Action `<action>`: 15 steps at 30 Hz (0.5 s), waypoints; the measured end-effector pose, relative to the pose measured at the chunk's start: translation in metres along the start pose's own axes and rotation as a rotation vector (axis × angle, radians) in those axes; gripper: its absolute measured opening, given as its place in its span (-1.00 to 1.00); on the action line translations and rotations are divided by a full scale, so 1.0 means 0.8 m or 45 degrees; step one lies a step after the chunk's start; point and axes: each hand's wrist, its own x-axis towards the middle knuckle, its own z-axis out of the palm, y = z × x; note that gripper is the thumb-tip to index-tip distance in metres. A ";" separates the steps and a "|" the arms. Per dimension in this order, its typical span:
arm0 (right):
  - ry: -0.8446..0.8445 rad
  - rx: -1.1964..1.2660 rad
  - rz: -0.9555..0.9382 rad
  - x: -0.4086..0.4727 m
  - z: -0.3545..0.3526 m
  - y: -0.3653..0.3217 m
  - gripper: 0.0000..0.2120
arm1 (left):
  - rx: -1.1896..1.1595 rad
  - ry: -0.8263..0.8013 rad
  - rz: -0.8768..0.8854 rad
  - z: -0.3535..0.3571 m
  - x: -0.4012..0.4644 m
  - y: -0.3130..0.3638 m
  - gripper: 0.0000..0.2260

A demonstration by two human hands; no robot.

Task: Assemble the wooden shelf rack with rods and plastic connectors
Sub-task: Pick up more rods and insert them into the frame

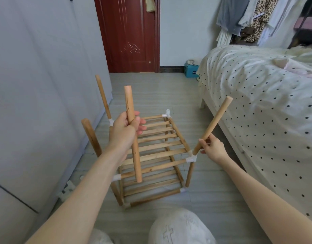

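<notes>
— Count the rods standing out of the rack.

— I see four: two upright at the left side, one loose in my left hand, one in my right hand. The rack stands on the floor beside the bed, two slatted tiers.

— Grips?

— Left fingers wrap the loose rod mid-length. Right fingertips pinch the tilted rod, its lower end at the near-right white connector.

Left hand gripping rod, right hand seating rod
</notes>
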 end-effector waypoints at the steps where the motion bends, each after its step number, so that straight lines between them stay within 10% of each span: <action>1: -0.006 -0.017 -0.010 0.002 0.000 -0.001 -0.88 | 0.006 -0.006 0.002 0.000 0.000 0.000 -0.84; 15: 0.127 -0.280 -0.082 -0.016 0.034 0.006 -0.83 | 0.107 -0.011 -0.034 -0.013 0.012 -0.016 -0.85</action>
